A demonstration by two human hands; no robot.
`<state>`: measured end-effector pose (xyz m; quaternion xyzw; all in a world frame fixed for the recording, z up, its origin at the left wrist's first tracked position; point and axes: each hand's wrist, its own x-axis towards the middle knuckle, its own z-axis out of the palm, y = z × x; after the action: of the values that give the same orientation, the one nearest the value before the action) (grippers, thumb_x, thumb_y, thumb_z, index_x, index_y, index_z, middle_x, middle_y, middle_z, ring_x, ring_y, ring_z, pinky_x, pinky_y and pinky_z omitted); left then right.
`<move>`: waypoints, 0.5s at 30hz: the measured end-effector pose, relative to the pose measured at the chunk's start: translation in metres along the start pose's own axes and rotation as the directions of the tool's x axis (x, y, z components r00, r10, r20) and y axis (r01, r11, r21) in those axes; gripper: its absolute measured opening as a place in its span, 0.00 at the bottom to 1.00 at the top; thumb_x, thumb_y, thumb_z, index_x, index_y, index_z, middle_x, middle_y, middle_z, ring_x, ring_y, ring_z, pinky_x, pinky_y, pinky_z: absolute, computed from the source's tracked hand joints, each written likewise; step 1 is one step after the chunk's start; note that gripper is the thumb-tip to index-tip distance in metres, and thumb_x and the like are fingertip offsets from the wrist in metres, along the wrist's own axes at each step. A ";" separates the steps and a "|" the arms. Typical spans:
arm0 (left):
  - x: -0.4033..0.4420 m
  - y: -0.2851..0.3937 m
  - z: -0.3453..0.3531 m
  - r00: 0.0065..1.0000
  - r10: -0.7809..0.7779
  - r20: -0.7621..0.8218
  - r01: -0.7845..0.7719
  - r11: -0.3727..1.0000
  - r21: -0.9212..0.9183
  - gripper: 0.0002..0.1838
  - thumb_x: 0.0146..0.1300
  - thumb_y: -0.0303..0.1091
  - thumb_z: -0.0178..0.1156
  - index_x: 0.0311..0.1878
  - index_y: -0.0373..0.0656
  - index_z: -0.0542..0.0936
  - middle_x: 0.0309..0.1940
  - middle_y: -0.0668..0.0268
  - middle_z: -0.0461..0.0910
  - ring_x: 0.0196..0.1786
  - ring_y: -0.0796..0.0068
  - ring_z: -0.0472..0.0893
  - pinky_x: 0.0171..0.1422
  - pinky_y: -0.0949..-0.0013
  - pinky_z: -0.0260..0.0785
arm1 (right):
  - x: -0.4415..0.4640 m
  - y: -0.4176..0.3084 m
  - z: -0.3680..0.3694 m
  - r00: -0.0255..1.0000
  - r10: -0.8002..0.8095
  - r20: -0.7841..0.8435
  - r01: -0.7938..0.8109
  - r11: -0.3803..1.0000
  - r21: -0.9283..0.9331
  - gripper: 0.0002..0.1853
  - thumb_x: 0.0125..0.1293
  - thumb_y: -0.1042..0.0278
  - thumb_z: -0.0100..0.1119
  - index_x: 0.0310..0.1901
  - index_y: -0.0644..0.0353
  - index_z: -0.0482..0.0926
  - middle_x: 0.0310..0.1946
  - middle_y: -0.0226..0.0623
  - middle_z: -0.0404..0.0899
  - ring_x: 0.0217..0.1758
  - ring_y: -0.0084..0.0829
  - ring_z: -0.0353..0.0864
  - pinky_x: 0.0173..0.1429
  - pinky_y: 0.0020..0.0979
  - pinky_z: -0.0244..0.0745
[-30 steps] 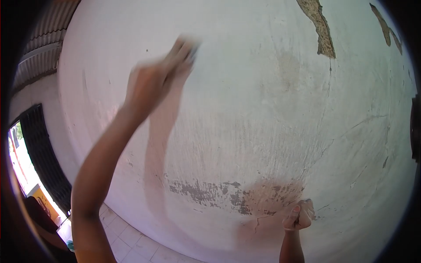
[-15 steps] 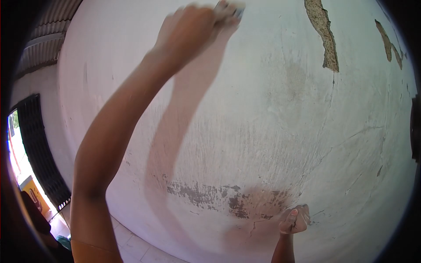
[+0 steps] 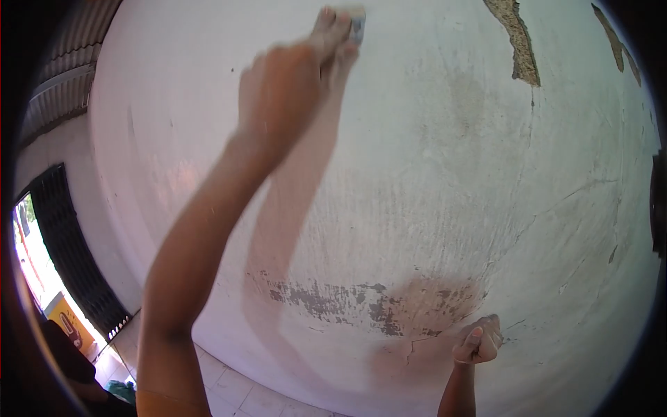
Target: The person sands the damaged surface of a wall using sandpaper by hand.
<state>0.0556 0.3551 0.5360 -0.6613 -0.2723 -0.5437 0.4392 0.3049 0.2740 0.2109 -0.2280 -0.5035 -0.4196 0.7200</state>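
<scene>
- The left hand (image 3: 286,87), well above the grey patch (image 3: 386,318), grips a small flat piece (image 3: 358,28). Its fingers lie forward along the piece, probably to press it flat on the wall (image 3: 403,139); blur hides its exact shape and contact.
- That piece, the thing in use, sits high above the grey patch, so the left forearm (image 3: 208,222) slants up and the elbow bends to give reach.
- The right hand (image 3: 479,340), just right of the grey patch and slightly lower, is clenched, thumb folded over the fingers, with nothing seen projecting. Held close to the wall, it seems placed to steady the body while the other arm is raised.
- A strip of rough exposed plaster (image 3: 524,55) lies above and right of the grey patch, away from both hands.
- Far left of the grey patch stands a black folding gate (image 3: 76,250); floor tiles (image 3: 236,389) lie below and left of it.
</scene>
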 end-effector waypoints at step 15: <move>-0.100 -0.002 -0.004 0.996 -0.049 0.068 0.045 0.997 0.069 0.21 0.65 0.37 0.59 0.61 0.47 0.76 0.45 0.56 0.82 0.21 0.76 0.80 0.26 0.76 0.72 | -0.002 0.000 -0.006 0.996 0.048 0.077 -0.047 0.999 -0.013 0.24 0.66 0.71 0.47 0.11 0.57 0.56 0.07 0.30 0.55 0.11 0.29 0.52 0.23 0.33 0.45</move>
<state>0.0257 0.3641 0.4412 -0.6582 -0.3212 -0.5209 0.4384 0.3077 0.2701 0.2062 -0.2600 -0.5231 -0.3962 0.7084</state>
